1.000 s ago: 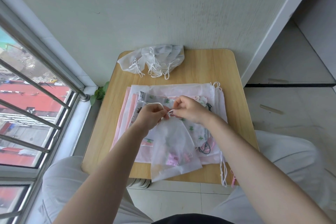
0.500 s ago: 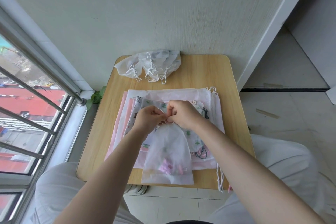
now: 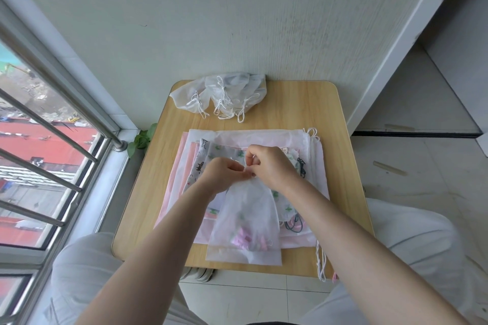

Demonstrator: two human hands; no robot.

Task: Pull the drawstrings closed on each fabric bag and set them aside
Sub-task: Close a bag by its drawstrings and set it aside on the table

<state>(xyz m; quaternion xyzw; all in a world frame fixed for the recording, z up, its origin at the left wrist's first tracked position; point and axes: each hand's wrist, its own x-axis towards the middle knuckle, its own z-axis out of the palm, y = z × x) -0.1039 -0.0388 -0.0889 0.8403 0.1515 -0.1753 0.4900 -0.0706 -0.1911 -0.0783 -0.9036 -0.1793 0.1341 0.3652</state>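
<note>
A sheer white drawstring bag lies on top of a stack of flat fabric bags in the middle of the small wooden table. Its mouth is gathered narrow between my hands. My left hand and my right hand meet at that mouth, each pinching the bag's white drawstring. Small pink things show through the bag's lower end. Three cinched white bags lie heaped at the table's back edge.
A wall stands right behind the table. A window with metal bars is on the left, with a small green plant at the sill. Loose cords hang off the table's front right edge. My knees flank the table.
My hands have drawn together at the bag's mouth, and the mouth has gathered from wide to narrow. The bag has shifted slightly towards me.
</note>
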